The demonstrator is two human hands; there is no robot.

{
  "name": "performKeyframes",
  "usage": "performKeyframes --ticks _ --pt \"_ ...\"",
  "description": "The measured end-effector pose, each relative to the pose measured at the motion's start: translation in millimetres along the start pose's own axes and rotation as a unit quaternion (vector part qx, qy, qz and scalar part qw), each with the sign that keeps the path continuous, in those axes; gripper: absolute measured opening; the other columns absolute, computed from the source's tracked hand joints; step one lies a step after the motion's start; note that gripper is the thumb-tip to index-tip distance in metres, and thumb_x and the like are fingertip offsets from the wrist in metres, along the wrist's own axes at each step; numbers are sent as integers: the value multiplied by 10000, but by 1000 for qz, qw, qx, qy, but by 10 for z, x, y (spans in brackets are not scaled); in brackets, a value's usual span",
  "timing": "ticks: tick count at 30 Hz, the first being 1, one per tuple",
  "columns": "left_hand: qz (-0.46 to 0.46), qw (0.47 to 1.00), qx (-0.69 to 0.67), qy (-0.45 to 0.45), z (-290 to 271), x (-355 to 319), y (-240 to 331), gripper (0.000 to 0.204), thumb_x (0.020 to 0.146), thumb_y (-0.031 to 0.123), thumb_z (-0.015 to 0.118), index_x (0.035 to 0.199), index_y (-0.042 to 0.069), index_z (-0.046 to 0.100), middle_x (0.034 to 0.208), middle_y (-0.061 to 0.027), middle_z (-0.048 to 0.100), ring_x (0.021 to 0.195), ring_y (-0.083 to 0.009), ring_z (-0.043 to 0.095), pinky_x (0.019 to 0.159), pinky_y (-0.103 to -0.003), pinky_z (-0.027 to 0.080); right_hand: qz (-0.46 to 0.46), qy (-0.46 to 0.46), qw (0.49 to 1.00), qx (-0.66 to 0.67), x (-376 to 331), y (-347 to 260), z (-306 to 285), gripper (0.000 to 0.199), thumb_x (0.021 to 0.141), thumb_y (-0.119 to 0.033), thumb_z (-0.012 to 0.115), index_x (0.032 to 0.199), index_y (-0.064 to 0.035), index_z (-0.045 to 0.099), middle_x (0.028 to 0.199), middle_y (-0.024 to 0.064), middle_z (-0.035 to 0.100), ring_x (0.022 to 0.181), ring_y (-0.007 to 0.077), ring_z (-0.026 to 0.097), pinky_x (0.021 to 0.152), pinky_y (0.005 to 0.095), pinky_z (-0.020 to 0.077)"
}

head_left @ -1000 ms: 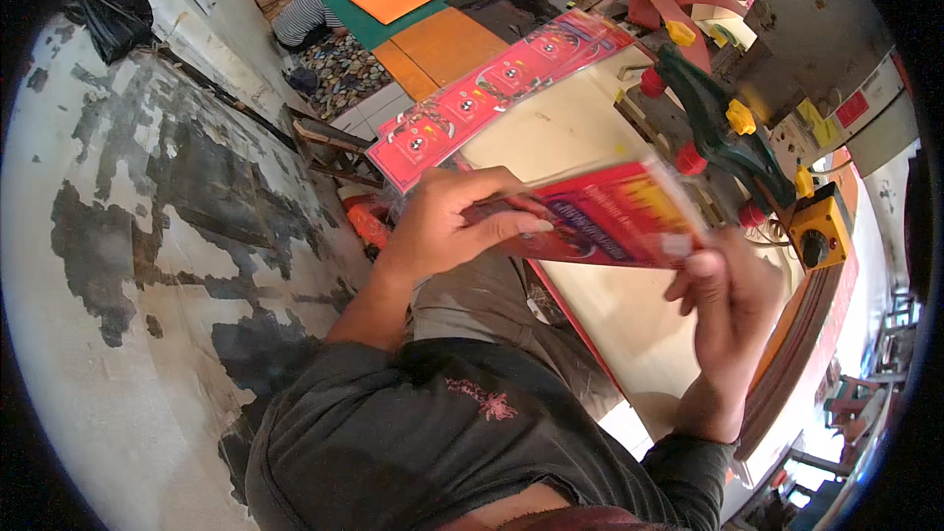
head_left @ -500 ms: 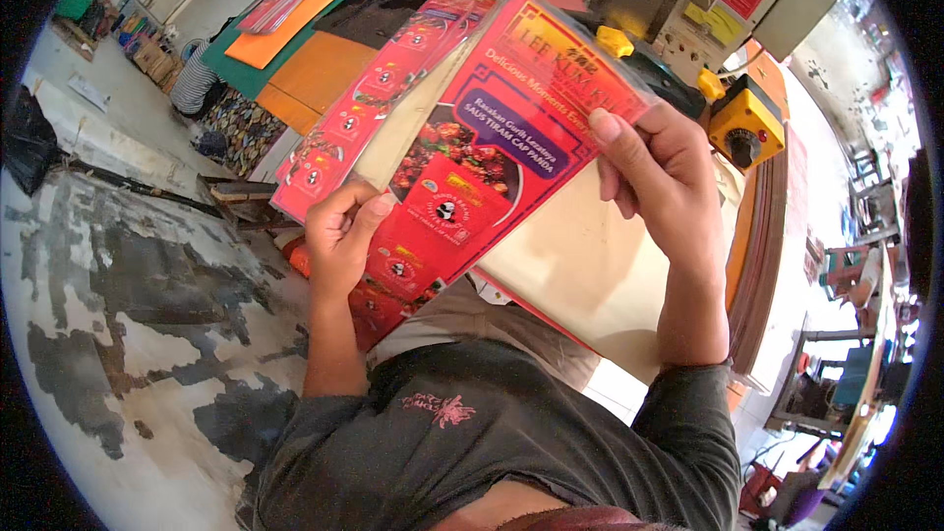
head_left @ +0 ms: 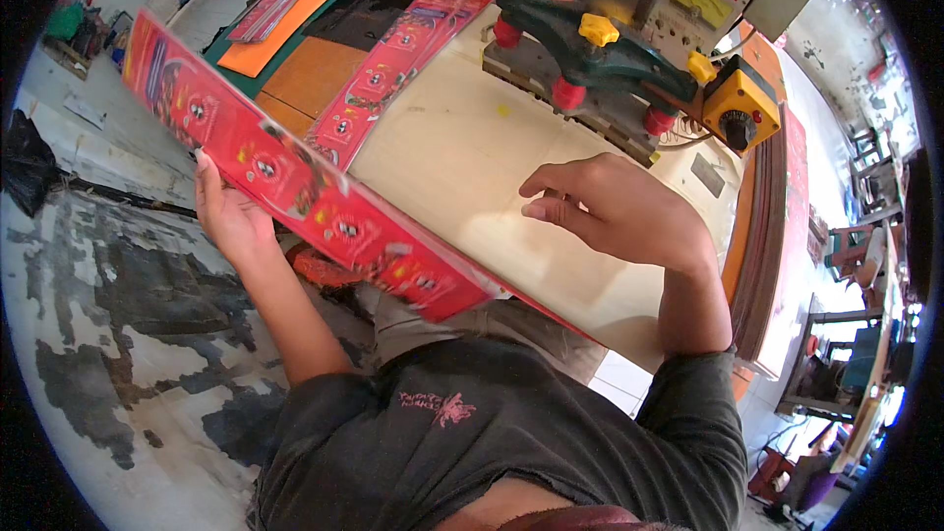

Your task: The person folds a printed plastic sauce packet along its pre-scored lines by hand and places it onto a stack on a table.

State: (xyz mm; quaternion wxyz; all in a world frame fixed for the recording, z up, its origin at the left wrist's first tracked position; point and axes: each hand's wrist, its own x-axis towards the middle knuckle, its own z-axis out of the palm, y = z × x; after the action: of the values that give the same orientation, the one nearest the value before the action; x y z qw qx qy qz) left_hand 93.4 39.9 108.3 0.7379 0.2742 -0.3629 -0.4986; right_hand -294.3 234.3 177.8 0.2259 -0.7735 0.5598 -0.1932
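Observation:
A long red printed plastic-covered sheet [head_left: 295, 182] slants from the upper left down toward my lap. My left hand [head_left: 233, 216] grips its outer edge, with part of the fingers hidden behind it. Above the cream work surface [head_left: 442, 147] hovers my right hand [head_left: 619, 211], holding nothing, its fingers bent and the thumb a little apart. More red printed sheets [head_left: 393, 64] lie along the left side of that surface, partly covered by the held one.
Beyond my right hand stands a machine with a dark green clamp bar [head_left: 590, 64], yellow knobs and red feet. A yellow control box [head_left: 742, 108] is beside it. Orange sheets [head_left: 280, 29] lie at the far left, and stacked boards [head_left: 767, 265] line the right.
My right hand has let go of the red sheet and dropped toward the work surface. My left hand has swung the sheet out to the left, uncovering the machine's clamp bar.

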Motion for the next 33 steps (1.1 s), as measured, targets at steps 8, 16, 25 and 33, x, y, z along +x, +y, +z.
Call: performKeyframes --ticks 8,16,25,33 --pt "-59 988 -67 123 -503 115 -316 347 1066 142 591 1372 -22 592 1372 -180 659 1251 -330 651 1092 -580 506 46 29 979 195 76 -67 -101 395 1055 -389 662 1093 3 688 826 83 721 739 165 689 674 339 529" --pt "-54 979 -91 175 -572 173 -398 381 1049 95 594 1400 -52 563 1371 -200 661 1250 -317 658 1130 -521 498 41 4 983 181 71 -89 -124 471 933 -451 804 1013 6 721 795 114 730 729 216 699 656 360 526" --pt "-55 977 -94 183 -542 137 -405 343 1054 89 584 1365 -55 577 1342 -195 673 1222 -302 668 1072 -489 543 21 -6 985 172 64 -85 -102 303 966 -295 785 987 1 724 802 104 739 721 198 695 654 348 516" --pt "-54 979 -91 176 -412 10 -399 315 1057 97 581 1328 -62 599 1280 -189 696 1153 -288 696 1046 -481 555 23 -2 979 202 67 -77 -90 227 981 -210 748 984 16 720 821 137 751 746 240 730 682 378 553"
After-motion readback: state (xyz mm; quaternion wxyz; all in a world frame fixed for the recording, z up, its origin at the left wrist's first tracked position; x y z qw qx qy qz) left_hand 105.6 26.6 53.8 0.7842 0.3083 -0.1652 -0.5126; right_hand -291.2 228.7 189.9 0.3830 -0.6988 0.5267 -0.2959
